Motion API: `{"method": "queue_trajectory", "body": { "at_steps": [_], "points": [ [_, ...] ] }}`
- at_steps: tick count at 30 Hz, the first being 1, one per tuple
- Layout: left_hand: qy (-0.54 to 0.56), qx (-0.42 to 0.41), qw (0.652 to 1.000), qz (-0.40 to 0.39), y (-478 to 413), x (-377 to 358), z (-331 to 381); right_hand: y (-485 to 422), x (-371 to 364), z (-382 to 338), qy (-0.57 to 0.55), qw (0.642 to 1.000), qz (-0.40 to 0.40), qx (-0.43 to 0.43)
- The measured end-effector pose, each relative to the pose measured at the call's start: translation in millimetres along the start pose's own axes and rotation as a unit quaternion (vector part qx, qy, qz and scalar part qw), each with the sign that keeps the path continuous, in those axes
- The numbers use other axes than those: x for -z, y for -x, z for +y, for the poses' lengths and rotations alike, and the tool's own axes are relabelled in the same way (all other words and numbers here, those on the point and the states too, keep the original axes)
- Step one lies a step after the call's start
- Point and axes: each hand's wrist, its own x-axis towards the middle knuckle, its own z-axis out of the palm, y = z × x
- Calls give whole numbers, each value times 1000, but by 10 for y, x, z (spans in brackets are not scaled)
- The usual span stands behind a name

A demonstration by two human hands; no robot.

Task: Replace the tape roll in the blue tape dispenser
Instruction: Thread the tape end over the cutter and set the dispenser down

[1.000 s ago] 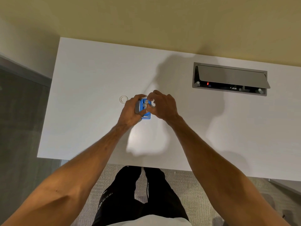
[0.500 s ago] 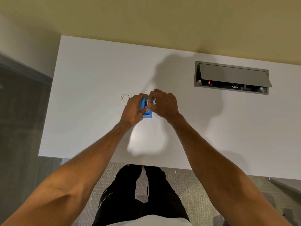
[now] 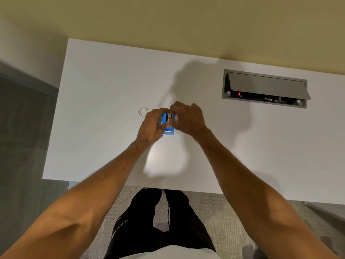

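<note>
The blue tape dispenser (image 3: 167, 128) stands on the white desk (image 3: 97, 113), mostly covered by my two hands. My left hand (image 3: 152, 124) grips its left side, thumb and fingers wrapped around the body. My right hand (image 3: 188, 116) pinches a small pale piece (image 3: 170, 119), which looks like the tape roll, at the dispenser's top slot. A clear, flat tape roll (image 3: 143, 111) lies on the desk just left of my left hand. The dispenser's near end with its metal cutter shows below my fingers.
A grey cable box (image 3: 265, 88) with its lid raised is set into the desk at the far right. The desk's near edge runs just above my legs. A wall stands behind the desk, and grey carpet lies to the left.
Both hands stay on the dispenser. My right fingers have shifted slightly at the top slot; the gripped piece sits lower between the blue sides.
</note>
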Motion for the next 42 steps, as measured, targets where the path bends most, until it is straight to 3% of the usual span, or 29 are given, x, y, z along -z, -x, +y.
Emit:
{"method": "queue_trajectory", "body": {
  "at_steps": [13, 23, 42],
  "points": [
    [12, 27, 1000, -3, -18, -19, 16, 72, -15, 51, -81, 997, 7, -13],
    [29, -12, 1000, -4, 15, 9, 18, 106, -62, -12, -34, 999, -12, -41],
    [33, 11, 999, 16, -42, -83, -97, 52, 19, 16, -5, 1000, 22, -7]
  ]
}}
